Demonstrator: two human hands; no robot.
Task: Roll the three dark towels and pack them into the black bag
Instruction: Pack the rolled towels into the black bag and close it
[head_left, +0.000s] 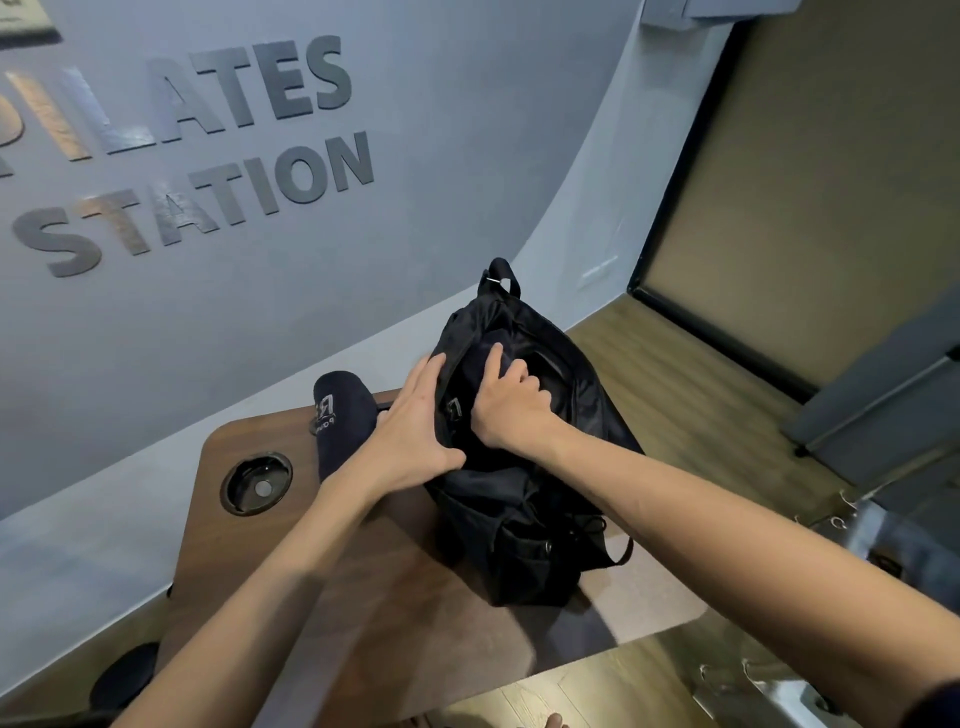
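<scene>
The black bag (540, 525) stands on the brown wooden table (395, 613), its top open. My right hand (511, 405) reaches into the opening, fingers curled round a dark rolled towel (480, 358) that sits inside the bag. My left hand (415, 426) lies with straight fingers against the bag's left rim, holding the opening apart. A second dark rolled towel (340, 415) with white lettering lies on the table just left of the bag, partly behind my left wrist. No third towel shows.
A round black cable grommet (257, 483) is set into the table's left part. A grey wall with raised lettering (197, 156) rises behind. Wooden floor (691, 395) and a metal frame (779, 675) lie to the right.
</scene>
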